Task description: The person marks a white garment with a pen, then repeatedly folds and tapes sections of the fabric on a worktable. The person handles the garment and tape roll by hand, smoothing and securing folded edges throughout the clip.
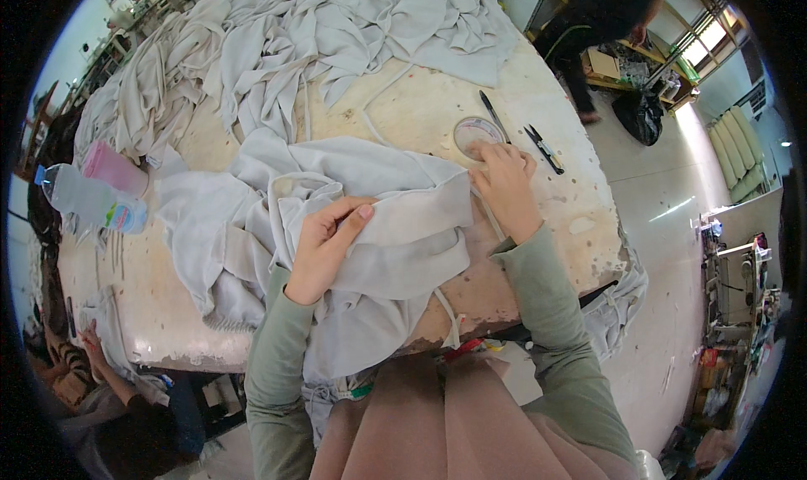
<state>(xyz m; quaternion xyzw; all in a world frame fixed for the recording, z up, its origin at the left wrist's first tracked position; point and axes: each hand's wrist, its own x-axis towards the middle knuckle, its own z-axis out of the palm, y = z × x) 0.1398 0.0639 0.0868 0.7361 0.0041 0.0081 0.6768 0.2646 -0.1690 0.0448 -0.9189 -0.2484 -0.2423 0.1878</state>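
Observation:
A light grey cloth garment (286, 169) lies bunched on the worktable in front of me. My left hand (324, 249) is closed on its folds, thumb pressed against the curled fingers. A flat, straight-edged part of the garment stretches from there to the right. Beside that part's far right corner is my right hand (508, 186), its thumb close to the cloth edge and its fingers apart. One fingertip reaches the near rim of a roll of tape (479, 135). Whether the thumb presses on the cloth I cannot tell.
A black pen (494, 117) and thread snips (545, 150) lie by the tape. More grey cloth (361, 26) is heaped across the far table. At left are a water bottle (92, 198) and pink cup (118, 169). Another person (601, 26) stands far right; someone sits lower left.

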